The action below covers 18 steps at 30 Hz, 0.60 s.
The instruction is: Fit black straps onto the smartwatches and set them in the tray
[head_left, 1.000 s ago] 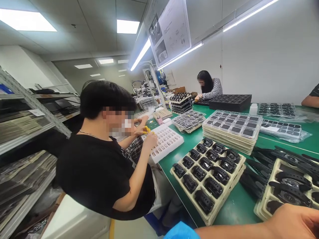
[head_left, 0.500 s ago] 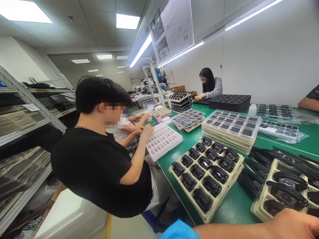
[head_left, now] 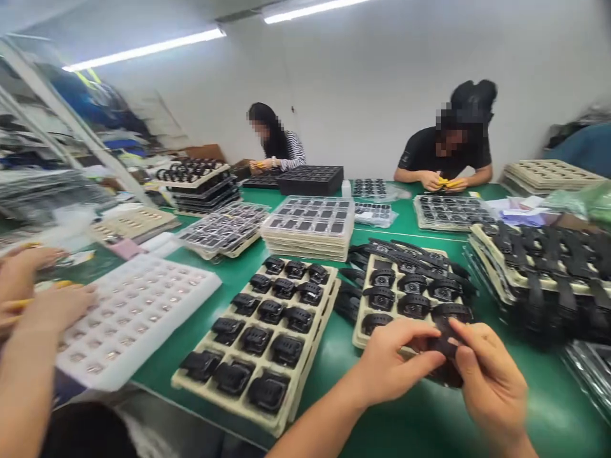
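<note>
My left hand (head_left: 394,366) and my right hand (head_left: 487,381) meet low in the picture, both pinching a black watch with its strap (head_left: 443,356) between the fingers. They hover over the green table (head_left: 405,420), just in front of a beige tray (head_left: 363,331) that carries several black watches with straps. To the left lies another beige tray (head_left: 286,413) filled with several black watch bodies.
A co-worker's hands (head_left: 38,299) work over a white tray (head_left: 191,299) at the left. Two more people sit at the far side. Stacks of clear-lidded trays (head_left: 310,229), a black tray (head_left: 312,178) and piles of strapped watches (head_left: 548,261) cover the table.
The view has swung right, from the seated co-worker to the table in front of me. Both my hands have come together and now hold a black watch.
</note>
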Each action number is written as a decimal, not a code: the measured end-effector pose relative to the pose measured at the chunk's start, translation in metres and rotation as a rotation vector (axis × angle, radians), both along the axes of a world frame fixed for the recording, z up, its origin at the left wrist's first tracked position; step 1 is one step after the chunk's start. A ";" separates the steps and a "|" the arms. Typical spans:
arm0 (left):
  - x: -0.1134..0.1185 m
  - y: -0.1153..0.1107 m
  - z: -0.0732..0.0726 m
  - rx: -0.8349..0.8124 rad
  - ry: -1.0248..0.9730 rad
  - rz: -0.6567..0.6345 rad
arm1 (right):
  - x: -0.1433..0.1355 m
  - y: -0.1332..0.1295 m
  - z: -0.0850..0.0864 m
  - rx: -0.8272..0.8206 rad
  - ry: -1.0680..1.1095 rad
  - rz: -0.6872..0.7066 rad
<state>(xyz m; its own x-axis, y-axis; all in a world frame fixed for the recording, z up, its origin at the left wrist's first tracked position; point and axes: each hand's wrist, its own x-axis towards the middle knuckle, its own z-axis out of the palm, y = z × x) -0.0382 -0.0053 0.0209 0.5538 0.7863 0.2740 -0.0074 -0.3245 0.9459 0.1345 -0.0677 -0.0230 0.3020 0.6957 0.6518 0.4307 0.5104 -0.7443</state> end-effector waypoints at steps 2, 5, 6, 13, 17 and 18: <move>-0.001 0.001 0.000 0.043 0.022 -0.012 | -0.005 0.003 0.007 -0.002 0.016 0.018; 0.000 -0.002 -0.001 0.056 0.005 0.024 | -0.017 0.005 0.014 -0.015 0.195 -0.030; 0.001 -0.003 -0.001 0.053 -0.007 0.041 | -0.021 0.005 0.015 -0.007 0.262 -0.053; 0.001 -0.001 -0.002 0.075 -0.064 0.092 | -0.020 0.007 0.013 -0.061 0.329 0.143; 0.001 0.001 -0.001 0.034 -0.067 0.088 | -0.014 0.007 0.014 -0.149 0.160 0.192; 0.002 0.001 -0.002 -0.013 -0.086 0.094 | -0.014 0.007 0.014 -0.153 0.119 0.186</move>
